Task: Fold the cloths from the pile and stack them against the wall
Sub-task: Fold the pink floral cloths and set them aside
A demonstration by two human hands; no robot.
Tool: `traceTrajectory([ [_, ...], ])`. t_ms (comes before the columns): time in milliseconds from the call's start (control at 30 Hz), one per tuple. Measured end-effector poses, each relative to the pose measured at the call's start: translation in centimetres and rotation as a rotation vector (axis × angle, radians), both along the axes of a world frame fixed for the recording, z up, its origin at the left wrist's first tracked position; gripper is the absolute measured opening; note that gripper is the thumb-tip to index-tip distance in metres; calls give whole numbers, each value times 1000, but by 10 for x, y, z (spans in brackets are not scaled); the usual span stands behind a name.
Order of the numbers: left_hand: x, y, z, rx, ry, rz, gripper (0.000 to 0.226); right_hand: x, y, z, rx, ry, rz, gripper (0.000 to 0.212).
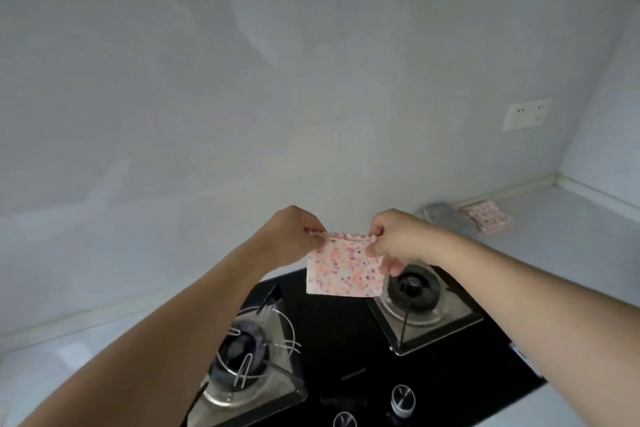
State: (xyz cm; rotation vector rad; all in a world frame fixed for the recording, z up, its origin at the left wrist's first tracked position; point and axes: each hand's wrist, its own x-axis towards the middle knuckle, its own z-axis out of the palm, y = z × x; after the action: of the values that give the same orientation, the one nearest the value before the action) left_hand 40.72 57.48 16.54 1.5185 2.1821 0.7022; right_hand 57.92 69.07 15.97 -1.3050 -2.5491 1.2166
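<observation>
A pale wall fills most of the view, with a socket plate at the right. Below it runs a light counter, holding a black gas hob with two burners. Held in the air above the hob, a speckled pink cloth hangs folded; the left hand and right hand each pinch a top corner with curled fingers. Far right on the counter, against the wall, lie a folded pink cloth and a grey cloth.
</observation>
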Motion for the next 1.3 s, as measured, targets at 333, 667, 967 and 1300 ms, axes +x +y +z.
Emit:
traceTrajectory([
  [333, 59, 144, -19, -65, -59, -39, 12, 56, 147, -22, -61, 41, -147, 22],
  [667, 171, 327, -61, -140, -102, -142, 18, 171, 328, -60, -54, 1, -183, 26],
  [967, 242, 500, -109, -92, 12, -35, 15, 232, 507, -105, 36, 8, -170, 25],
  [1300, 258, 587, -200, 80, 980, -440, 15, 246, 589, -211, 450, 94, 149, 49],
])
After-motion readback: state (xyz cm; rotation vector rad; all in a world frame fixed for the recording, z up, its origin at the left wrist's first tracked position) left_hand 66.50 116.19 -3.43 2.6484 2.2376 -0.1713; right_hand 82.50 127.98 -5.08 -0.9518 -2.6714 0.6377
